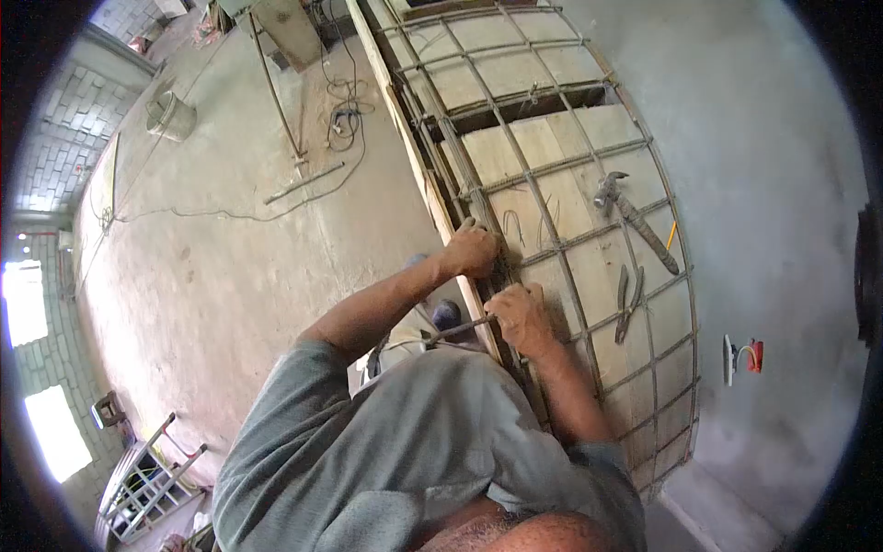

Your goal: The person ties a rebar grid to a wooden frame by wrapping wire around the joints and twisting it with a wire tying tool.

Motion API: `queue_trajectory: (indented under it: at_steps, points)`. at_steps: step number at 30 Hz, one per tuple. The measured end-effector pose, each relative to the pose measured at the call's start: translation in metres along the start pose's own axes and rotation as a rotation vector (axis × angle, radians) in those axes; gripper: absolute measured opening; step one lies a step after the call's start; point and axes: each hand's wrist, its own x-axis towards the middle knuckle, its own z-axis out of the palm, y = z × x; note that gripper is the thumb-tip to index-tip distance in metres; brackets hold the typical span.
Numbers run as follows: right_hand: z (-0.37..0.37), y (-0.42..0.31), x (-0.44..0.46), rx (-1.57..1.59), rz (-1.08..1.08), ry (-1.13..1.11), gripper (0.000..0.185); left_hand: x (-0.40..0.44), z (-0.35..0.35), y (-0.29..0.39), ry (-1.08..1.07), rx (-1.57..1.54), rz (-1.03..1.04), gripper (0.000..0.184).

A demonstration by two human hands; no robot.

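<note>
My left hand [471,250] is closed at the edge of the formwork, with its fingers curled over the long rebar [471,189] there. Just below it, my right hand [522,317] is closed around a metal rod [460,328], whose free end sticks out to the left over the side board [416,152]. Exactly what lies under the fingers is hidden. A grid of tied rebar [552,212] covers the pale wooden boards beside my hands. On the grid rest a claw hammer [639,221] with a wrapped handle and a pair of pliers [628,308] with its handles apart.
A grey wall [763,184] bounds the formwork on the right, with a wall box and red piece [754,356]. Across the concrete floor [230,248] lie a cable [345,115] and a long-handled tool [276,92]. A bucket [171,118] and a ladder [147,488] stand farther left.
</note>
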Motion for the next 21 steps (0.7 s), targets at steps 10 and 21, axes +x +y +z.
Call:
queue_trajectory:
  at_steps: [10, 21]
  points:
    - [0.025, -0.010, -0.028, -0.053, 0.066, 0.210, 0.019, 0.008, -0.023, -0.003, -0.219, -0.059, -0.046, 0.030]
    - [0.008, -0.007, -0.020, -0.037, 0.022, 0.140, 0.019, -0.009, -0.032, 0.014, -0.164, 0.072, -0.026, 0.022]
